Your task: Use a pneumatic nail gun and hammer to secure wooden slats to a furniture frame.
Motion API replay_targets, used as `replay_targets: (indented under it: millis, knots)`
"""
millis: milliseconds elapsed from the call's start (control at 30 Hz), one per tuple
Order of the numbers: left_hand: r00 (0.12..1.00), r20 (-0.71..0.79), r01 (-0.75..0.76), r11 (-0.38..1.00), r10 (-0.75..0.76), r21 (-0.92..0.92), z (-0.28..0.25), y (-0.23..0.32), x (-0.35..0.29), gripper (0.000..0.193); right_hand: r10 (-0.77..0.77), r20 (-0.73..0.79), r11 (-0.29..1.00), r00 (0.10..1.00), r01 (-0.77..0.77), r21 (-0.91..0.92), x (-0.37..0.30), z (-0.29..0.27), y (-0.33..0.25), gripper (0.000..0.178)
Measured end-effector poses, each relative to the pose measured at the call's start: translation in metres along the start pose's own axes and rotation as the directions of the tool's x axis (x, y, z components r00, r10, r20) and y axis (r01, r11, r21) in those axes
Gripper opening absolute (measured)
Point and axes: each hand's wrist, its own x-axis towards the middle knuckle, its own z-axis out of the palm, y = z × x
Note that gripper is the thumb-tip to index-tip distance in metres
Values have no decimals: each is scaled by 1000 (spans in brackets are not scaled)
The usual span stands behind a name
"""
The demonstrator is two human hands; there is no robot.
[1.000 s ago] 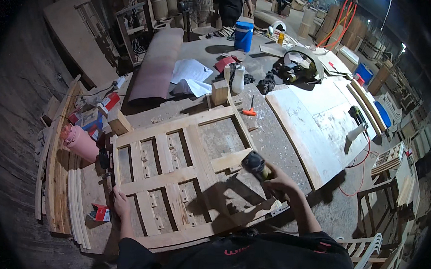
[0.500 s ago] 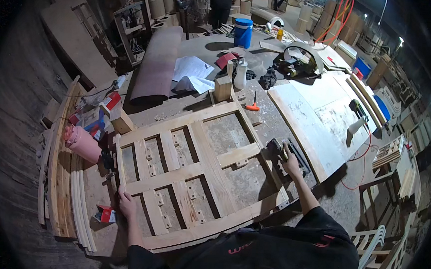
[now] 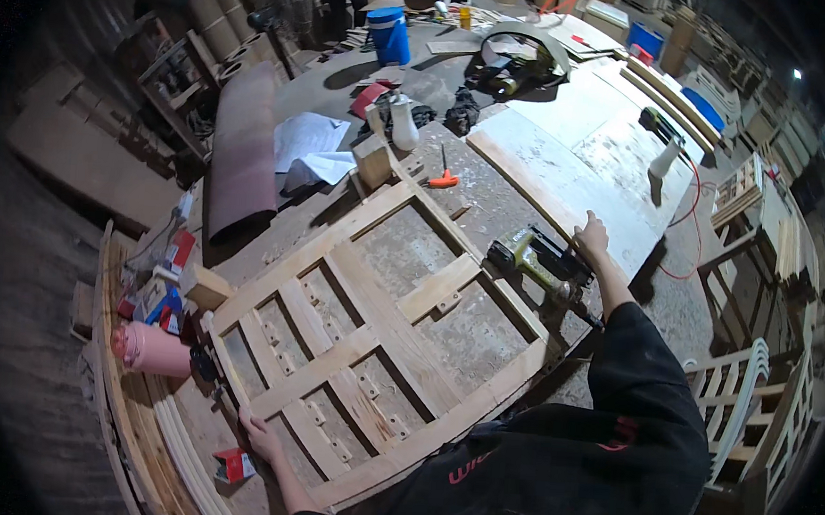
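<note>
A light wooden lattice frame [image 3: 391,324] lies on the worktable in front of me. My left hand [image 3: 263,438] is closed on its near left edge, the fingertips partly hidden. Just right of the frame, a green and black nail gun [image 3: 538,261] rests on the tabletop, out of my grasp. My right hand [image 3: 592,237] hangs past the gun, over the near edge of a white-topped panel [image 3: 541,162]. It is empty with a finger extended. Small wooden blocks with holes show inside the frame's openings.
An orange-handled hex key [image 3: 444,179], a white bottle [image 3: 403,125] and a wooden block [image 3: 374,163] stand or lie beyond the frame. A pink jug [image 3: 154,349] is on the left. Another nail gun [image 3: 661,126] with a red hose lies on the panel.
My right hand has let go of the nail gun, now lying beside the frame, and moved forward over the panel edge. The left hand stays at the frame's edge. The whole view has shifted.
</note>
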Motion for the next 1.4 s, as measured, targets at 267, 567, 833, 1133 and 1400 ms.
replay_targets:
  millis: [267, 567, 833, 1133, 1400]
  knots:
    - [998, 45, 47, 998, -49, 43, -5, -3, -3, 39, 68, 317, 997, 946, -78, 22, 22, 18, 30, 68]
    - [995, 63, 68, 990, -76, 128, 8, -33, 7, 41, -134, 278, 967, 951, 187, -175, 21, -4, 17, 45]
    - [969, 145, 192, 980, -199, 62, -7, -3, 0, 41, -189, -97, 981, 977, 191, 18, -29, -27, -19, 26]
    - [988, 111, 104, 994, -106, 23, -10, 23, 1, 40, -261, -308, 896, 915, 349, 276, -78, -115, -21, 23]
    - [998, 24, 65, 998, -65, 21, -6, 12, 2, 38, -552, -170, 742, 816, 574, 346, -180, -121, -45, 20]
